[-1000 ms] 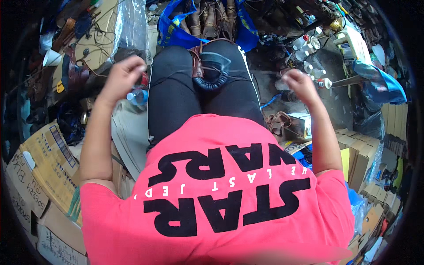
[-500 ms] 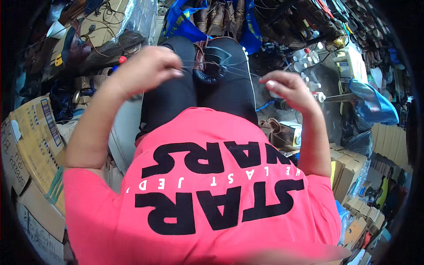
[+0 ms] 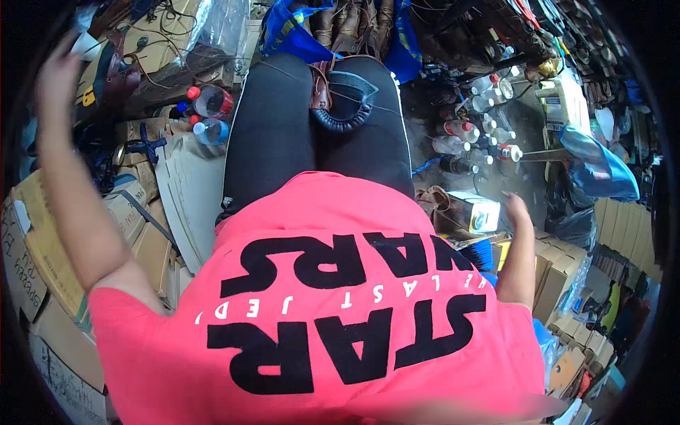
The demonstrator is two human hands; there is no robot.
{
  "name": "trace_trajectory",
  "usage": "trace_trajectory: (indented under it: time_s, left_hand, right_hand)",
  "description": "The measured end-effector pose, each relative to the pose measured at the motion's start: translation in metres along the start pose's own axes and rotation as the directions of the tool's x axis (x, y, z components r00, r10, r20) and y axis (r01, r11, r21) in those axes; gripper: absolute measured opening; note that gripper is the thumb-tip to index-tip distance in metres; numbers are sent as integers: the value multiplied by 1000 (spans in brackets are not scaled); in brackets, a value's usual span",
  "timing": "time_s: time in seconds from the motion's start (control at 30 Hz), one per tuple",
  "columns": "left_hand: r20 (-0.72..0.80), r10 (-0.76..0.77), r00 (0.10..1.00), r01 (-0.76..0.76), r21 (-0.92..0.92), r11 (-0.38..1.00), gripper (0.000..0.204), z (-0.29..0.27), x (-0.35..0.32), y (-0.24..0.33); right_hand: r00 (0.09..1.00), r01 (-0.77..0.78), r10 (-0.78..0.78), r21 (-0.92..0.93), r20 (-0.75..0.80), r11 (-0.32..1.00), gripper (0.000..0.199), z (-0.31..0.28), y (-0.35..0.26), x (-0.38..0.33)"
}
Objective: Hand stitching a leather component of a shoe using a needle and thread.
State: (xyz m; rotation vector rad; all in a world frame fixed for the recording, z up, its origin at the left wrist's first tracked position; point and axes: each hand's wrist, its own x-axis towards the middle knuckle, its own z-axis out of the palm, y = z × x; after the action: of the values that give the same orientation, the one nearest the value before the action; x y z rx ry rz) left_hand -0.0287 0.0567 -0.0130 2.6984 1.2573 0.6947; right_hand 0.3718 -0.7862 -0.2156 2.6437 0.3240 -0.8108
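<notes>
Between my thighs a leather shoe or boot piece stands with its opening facing up. It has a brown leather side [image 3: 321, 92] and a dark, gathered, rounded edge [image 3: 343, 122]. Thin dark thread [image 3: 386, 110] runs out from it to both sides. Far out at the upper left, my left hand [image 3: 60, 74] is raised and smeared by motion, its fingers seemingly closed on one thread end. On the right, my right hand [image 3: 518, 210] is drawn back beside my body, with fingers pinched toward the other end. The thread close to each hand is too fine to follow.
A blue bag [image 3: 297, 32] of brown boots lies beyond my knees. Plastic bottles stand at the right [image 3: 460, 131] and left [image 3: 211, 103]. Cardboard boxes [image 3: 49, 241] flank my left side, and a brown boot [image 3: 439, 205] lies near my right hip.
Both hands have swung wide apart: the left out and up to the far left, the right outward and back toward my body. The thread is pulled outward from the shoe, which stays between my thighs.
</notes>
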Motion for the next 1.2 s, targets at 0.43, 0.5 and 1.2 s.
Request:
trace_trajectory:
  time_s: [0.43, 0.5, 1.2]
  left_hand:
    - [423, 807, 412, -253, -798, 547, 22, 174, -156, 305]
    - [470, 797, 379, -196, -801, 566, 20, 174, -154, 306]
    - [539, 826, 167, 72, -842, 535, 29, 186, -155, 296]
  right_hand:
    - [544, 819, -627, 518, -558, 249, 15, -143, -314, -81]
    - [545, 793, -660, 574, -517, 204, 14, -139, -316, -75]
    - [377, 923, -608, 229, -699, 309, 18, -123, -320, -116]
